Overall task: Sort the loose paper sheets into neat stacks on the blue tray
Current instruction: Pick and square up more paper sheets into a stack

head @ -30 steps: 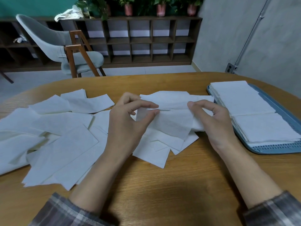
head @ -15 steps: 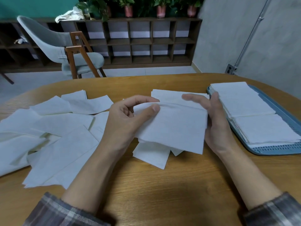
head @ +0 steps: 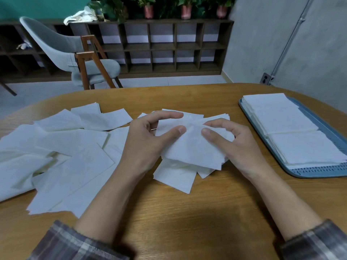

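Observation:
A small bundle of white paper sheets [head: 193, 149] is held just above the wooden table [head: 187, 212] at its middle. My left hand [head: 150, 139] pinches its left side between thumb and fingers, and my right hand [head: 231, 141] pinches its right side. Under the bundle lie a few more loose sheets [head: 176, 177]. Many scattered sheets [head: 62, 158] cover the left half of the table. At the right stands the blue tray [head: 319, 169] with two neat white stacks, a far stack [head: 277, 113] and a near stack [head: 306, 145].
Beyond the table's far edge stand a grey chair with wooden legs [head: 78, 59] and a low dark shelf unit [head: 169, 47] with potted plants on top. A grey wall [head: 291, 44] rises behind the tray.
Both hands have come closer together on the bundle, with the thumbs now near its middle. The bundle has dropped a little and lies flatter than half a second ago.

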`<act>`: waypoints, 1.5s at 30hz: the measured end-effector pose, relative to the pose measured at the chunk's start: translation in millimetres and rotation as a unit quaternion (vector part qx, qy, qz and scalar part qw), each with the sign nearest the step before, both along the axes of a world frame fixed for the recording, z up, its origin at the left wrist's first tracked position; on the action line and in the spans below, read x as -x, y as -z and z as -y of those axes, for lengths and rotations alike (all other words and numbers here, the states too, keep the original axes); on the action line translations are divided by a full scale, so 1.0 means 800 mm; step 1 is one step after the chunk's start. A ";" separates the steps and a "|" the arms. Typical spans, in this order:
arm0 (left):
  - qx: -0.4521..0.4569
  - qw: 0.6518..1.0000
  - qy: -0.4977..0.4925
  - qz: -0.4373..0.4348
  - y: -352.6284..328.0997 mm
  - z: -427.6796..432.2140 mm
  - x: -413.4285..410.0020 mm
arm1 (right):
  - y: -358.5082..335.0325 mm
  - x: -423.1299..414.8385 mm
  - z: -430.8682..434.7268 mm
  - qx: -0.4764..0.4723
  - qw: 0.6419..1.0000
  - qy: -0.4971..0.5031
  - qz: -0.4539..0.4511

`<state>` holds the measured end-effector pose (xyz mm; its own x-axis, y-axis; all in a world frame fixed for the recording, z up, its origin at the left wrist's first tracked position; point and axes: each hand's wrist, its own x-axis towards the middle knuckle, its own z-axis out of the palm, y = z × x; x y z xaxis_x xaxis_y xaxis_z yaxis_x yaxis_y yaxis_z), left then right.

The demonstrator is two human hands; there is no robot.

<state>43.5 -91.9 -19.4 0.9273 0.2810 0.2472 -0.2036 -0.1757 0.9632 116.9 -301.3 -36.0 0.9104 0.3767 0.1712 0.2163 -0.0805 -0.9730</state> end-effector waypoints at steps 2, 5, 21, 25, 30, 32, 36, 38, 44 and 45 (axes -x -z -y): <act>-0.015 1.000 0.010 0.007 -0.002 -0.002 0.001 | 0.000 0.000 0.000 -0.005 1.000 0.000 -0.006; -0.034 0.999 0.020 0.001 -0.004 -0.005 0.001 | -0.002 0.001 0.000 -0.008 1.000 0.009 -0.004; -0.128 0.990 0.043 -0.052 -0.003 -0.002 0.001 | -0.007 0.007 -0.002 0.045 0.998 -0.051 0.011; -0.113 0.993 0.009 -0.043 0.000 0.000 -0.002 | -0.006 0.010 -0.004 0.021 0.997 -0.067 0.018; -0.033 0.997 -0.056 -0.048 0.008 0.014 -0.005 | -0.005 0.009 -0.005 0.013 0.996 -0.083 0.018; -0.036 0.996 -0.067 -0.048 0.012 0.017 -0.006 | -0.004 0.008 -0.005 0.009 0.996 -0.083 0.016; -0.047 0.996 -0.060 -0.047 0.016 0.020 -0.006 | -0.003 0.007 -0.006 0.018 0.997 -0.070 0.013; -0.050 0.996 -0.057 -0.049 0.016 0.021 -0.006 | -0.003 0.006 -0.008 0.016 0.998 -0.057 0.006; -0.065 0.996 -0.019 -0.065 0.010 0.015 -0.003 | 0.004 0.000 -0.007 0.003 0.999 -0.033 -0.007; -0.070 0.995 -0.011 -0.074 0.008 0.013 -0.002 | 0.004 -0.001 -0.007 0.001 0.999 -0.032 -0.010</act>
<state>45.2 -102.1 -25.8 0.9507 0.2732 0.1467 -0.0560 -0.3138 0.9478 117.6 -295.9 -39.6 0.8873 0.4352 0.1525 0.2016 -0.0687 -0.9771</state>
